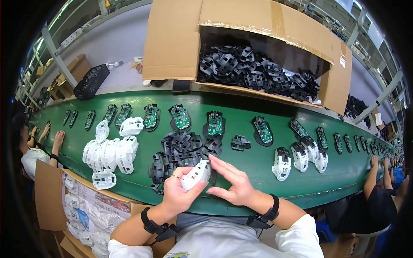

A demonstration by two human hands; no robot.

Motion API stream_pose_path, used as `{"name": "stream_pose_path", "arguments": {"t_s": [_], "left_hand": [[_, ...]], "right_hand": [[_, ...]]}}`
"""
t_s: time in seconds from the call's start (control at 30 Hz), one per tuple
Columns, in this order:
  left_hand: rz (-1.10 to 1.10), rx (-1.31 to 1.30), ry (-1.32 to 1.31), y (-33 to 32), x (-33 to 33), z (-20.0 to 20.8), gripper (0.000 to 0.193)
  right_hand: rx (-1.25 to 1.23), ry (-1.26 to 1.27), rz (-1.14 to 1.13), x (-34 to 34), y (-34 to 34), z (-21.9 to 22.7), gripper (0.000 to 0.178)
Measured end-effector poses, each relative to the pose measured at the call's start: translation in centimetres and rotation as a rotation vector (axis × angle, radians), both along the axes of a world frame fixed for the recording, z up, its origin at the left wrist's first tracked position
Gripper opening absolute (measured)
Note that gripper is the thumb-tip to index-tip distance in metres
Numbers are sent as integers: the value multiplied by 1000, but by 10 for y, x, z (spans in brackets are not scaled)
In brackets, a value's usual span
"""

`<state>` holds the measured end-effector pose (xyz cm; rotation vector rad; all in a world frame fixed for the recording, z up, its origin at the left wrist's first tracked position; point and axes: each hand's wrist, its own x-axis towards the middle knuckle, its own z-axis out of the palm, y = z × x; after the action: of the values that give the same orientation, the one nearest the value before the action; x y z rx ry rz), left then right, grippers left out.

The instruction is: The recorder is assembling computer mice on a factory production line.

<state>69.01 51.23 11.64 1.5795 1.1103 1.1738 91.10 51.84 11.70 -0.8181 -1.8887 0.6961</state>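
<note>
My left hand (180, 193) is closed around a white plastic shell (197, 176), shaped like a computer mouse cover, tilted above the near edge of the green belt. Beside it, my right hand (235, 185) has its fingers stretched out and thumb apart; its fingertips are close to the shell's dark end, and whether they touch cannot be told. Just beyond both hands lies a heap of black plastic parts (176, 150). A stack of white shells (109, 155) sits to the left. On the right rest several white shells with black parts fitted (282, 164). One black part (241, 142) lies alone.
Black mouse bases with green circuit boards (214, 124) line the green belt (258, 185). Behind stands a cardboard box (172, 51) of black parts. At lower left, another box (48, 193) holds white shells. Co-workers' hands (58, 139) reach in from both sides.
</note>
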Motion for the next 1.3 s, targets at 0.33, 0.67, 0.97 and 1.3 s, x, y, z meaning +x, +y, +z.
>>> {"name": "stream_pose_path", "arguments": {"t_s": [0.33, 0.67, 0.97, 1.3], "left_hand": [[-53, 277, 199, -9, 7, 13, 56], [-67, 572, 468, 5, -6, 29, 40], [-32, 280, 75, -8, -16, 17, 26], [72, 396, 240, 23, -46, 59, 39]], "right_hand": [[-810, 470, 404, 1, 2, -21, 60], [-13, -64, -7, -9, -1, -5, 47], [-78, 158, 250, -16, -5, 7, 28], [-590, -53, -228, 65, 14, 33, 20]]}}
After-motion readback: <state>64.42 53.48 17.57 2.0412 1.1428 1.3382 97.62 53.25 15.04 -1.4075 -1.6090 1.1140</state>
